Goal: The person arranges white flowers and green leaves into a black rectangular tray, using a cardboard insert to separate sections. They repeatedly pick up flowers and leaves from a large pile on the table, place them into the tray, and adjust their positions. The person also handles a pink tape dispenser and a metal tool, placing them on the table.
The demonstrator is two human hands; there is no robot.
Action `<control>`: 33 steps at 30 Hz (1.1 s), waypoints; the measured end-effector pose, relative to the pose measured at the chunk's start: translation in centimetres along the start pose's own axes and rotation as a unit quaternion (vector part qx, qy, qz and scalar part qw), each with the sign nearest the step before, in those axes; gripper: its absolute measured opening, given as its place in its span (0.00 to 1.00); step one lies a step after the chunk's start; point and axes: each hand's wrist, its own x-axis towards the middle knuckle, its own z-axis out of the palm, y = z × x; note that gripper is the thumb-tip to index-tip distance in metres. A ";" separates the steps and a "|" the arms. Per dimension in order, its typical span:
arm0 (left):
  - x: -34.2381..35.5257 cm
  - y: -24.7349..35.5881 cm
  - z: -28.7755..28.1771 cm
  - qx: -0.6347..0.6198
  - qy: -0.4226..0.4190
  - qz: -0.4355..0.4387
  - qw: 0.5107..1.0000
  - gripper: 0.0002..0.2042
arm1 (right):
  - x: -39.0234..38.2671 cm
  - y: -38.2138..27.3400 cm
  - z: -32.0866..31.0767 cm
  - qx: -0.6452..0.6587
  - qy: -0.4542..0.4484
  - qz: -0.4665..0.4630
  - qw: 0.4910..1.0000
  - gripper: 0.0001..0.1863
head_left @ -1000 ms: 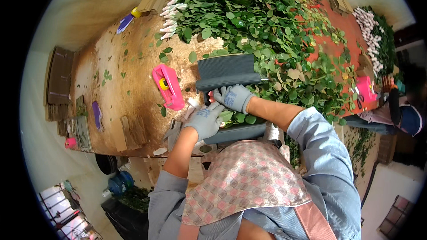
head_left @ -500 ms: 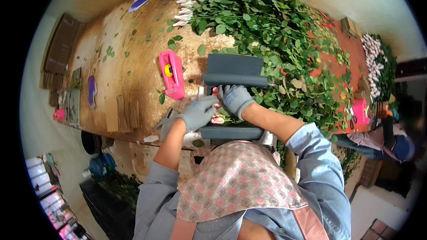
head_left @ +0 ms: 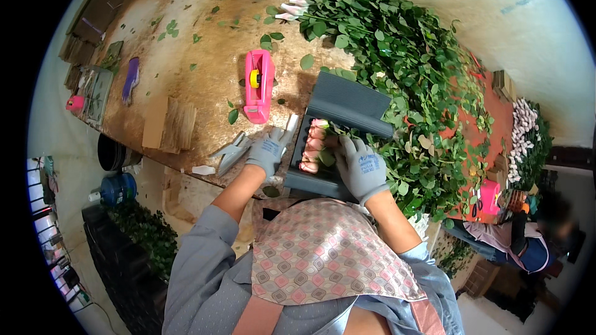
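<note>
Lining up pink rosebuds on a dark grey corrugated wrapping sheet appears well under way: a short column of buds already lies side by side along the sheet's left part, heads toward the pink tape dispenser, leafy stems running off to the right. A large heap of leafy rose stems lies just beyond the sheet on the worktop, so by my judgement much remains to be sorted, and the sheet is not yet folded around anything.

The right hand, gloved in grey, rests on the stems just right of the buds, its fingers curled down over the foliage and pressing or loosely gripping it; the buds sit touching or just beside the fingertips. The left hand, also gloved, lies at the sheet's left edge, fingers spread and holding nothing, near the buds but apart from them. Grey shears lie just left of that hand.
</note>
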 end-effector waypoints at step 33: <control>-13.1 -1.2 0.4 -0.173 0.181 -0.158 0.955 0.12 | -5.3 0.7 -2.4 0.117 0.054 0.086 0.988 0.20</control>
